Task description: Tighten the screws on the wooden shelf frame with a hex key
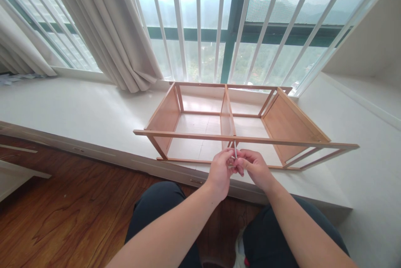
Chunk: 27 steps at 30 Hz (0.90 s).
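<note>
A light-brown wooden frame [188, 135] lies on its side on the white window ledge, with flat panels at both ends and one in the middle. In front of its near rail, my left hand [221, 170] and my right hand [255, 170] meet with fingers bent together. Between their fingertips stands a thin silvery metal rod [235, 150], roughly upright, its top close to the rail by the middle panel. Whether it is a bolt or a hex key I cannot tell, and its lower end is hidden by fingers. Both hands appear to pinch it.
Behind the frame is a barred window [200, 30] with a grey curtain [109, 30] at left. A white wall [354, 142] borders the right side. The ledge [78, 105] ends above a wooden floor [78, 209]. My knees are just below its edge.
</note>
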Motion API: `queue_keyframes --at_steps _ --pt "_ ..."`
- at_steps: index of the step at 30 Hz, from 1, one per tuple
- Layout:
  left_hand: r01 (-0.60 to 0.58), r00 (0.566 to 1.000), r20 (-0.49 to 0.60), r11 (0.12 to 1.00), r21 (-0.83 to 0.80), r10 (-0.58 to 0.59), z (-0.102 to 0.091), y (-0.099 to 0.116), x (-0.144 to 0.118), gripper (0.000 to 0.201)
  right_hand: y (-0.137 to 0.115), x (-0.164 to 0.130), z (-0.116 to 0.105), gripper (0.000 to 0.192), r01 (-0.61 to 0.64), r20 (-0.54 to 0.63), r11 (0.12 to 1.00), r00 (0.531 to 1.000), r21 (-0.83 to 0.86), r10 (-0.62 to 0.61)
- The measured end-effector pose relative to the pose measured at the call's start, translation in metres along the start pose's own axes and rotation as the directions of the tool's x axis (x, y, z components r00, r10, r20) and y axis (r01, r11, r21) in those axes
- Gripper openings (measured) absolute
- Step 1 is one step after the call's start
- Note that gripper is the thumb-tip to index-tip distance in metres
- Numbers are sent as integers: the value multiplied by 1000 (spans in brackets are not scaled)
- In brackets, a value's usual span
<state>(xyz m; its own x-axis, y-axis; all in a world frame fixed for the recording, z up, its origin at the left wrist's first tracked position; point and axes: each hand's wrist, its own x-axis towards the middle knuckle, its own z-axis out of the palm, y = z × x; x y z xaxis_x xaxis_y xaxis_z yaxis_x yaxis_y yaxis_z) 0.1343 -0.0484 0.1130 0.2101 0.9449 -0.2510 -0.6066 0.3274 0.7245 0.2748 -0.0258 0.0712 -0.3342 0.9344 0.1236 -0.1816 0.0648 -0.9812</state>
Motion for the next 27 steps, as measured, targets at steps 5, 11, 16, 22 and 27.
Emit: queue_keyframes --at_steps 5,11,16,22,27 --pt "2 1000 -11 1000 10 -2 -2 -1 -1 24 -2 1 2 39 -17 6 1000 1000 -1 17" --pt "5 1000 -17 1000 11 -5 -4 -2 -1 26 -2 2 3 41 -29 9 1000 1000 -8 29" --pt "0 1000 -16 1000 3 0 -6 -1 -1 26 2 2 1 38 -25 21 1000 999 -1 25" --pt "-78 997 18 991 110 76 -7 5 2 33 4 0 1 34 -1 58 1000 998 11 0" --pt "-116 990 100 982 149 101 -5 10 3 32 2 -2 3 30 8 49 1000 999 20 -9"
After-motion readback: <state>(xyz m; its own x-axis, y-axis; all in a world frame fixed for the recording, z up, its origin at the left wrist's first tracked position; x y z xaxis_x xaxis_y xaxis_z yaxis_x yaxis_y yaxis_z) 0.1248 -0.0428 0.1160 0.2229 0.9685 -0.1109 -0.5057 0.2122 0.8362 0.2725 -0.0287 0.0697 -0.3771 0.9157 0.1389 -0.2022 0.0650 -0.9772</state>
